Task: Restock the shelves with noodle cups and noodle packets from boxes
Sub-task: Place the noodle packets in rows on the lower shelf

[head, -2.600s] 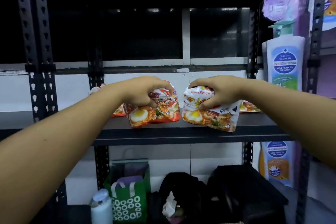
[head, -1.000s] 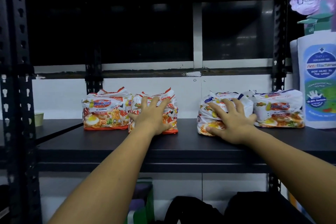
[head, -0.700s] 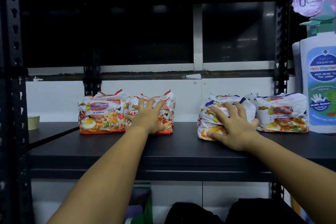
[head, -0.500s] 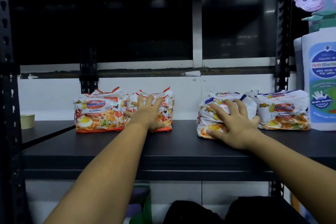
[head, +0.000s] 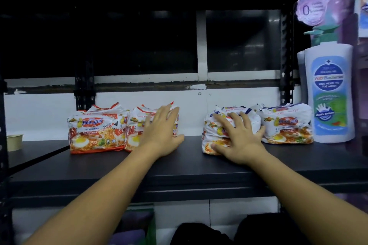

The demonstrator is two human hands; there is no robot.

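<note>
As L hand [head: 159,133], R hand [head: 239,141] press flat, plastic pkts [head: 133,126] crinkle.

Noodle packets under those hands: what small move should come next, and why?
Probably lift both hands away: the left hand rests flat on the red packet, the right hand on the white packet, and both packets already stand on the shelf.

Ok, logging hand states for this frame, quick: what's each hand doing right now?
Left hand: open, flat against the second red noodle packet.
Right hand: open, fingers spread over the nearer white noodle packet.
</note>
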